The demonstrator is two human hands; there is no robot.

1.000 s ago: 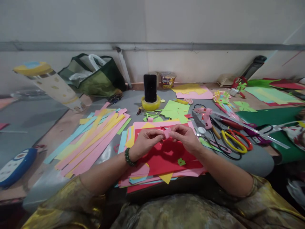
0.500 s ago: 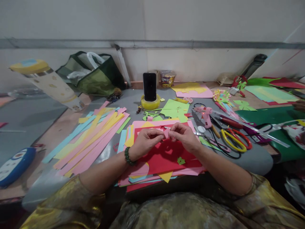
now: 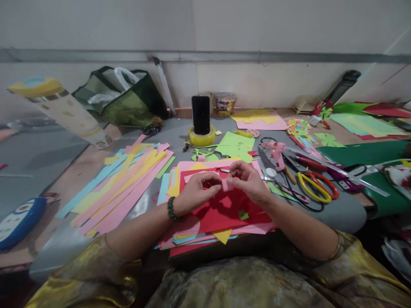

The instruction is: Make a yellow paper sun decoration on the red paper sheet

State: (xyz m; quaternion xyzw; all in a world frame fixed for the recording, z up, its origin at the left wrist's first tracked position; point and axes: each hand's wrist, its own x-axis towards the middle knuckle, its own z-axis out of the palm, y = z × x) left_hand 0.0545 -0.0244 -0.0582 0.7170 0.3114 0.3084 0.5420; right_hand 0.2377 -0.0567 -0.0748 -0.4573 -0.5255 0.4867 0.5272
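Note:
A small pink paper piece [image 3: 226,185] is pinched between my two hands above the red sheet [image 3: 208,216]. My left hand [image 3: 203,190], a green bead bracelet on its wrist, grips the piece's left end with thumb and fingertips. At its right end, the thumb and fingers of my right hand [image 3: 246,182] are closed on the same piece. Beneath the red sheet lies a stack of pink, yellow and blue papers. A small green paper cutout [image 3: 243,215] rests on the red sheet, below my right hand.
Coloured strips [image 3: 128,184] lie left; scissors [image 3: 314,188] and a pink glue gun [image 3: 276,153] lie right. Behind the stack, a phone [image 3: 201,114] stands in a yellow tape roll [image 3: 202,137]. A bottle [image 3: 70,113] and green bag [image 3: 128,102] stand back left.
The pink piece has turned and shows a broader face. The fingers of both hands have shifted slightly around it. The view has moved a little.

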